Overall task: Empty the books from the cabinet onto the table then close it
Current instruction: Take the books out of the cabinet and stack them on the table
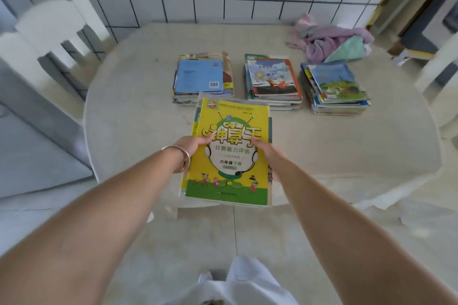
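I hold a stack of books with a yellow-and-green workbook on top, over the near edge of the round table. My left hand grips the stack's left side, thumb on the cover. On the right side my right hand grips it the same way. Three piles of books lie farther back on the table: one topped by a blue book, a middle pile, and a right pile. No cabinet is in view.
A heap of purple and green cloth lies at the table's back right. A white chair stands at the left and another white chair at the right. A tiled wall runs behind the table.
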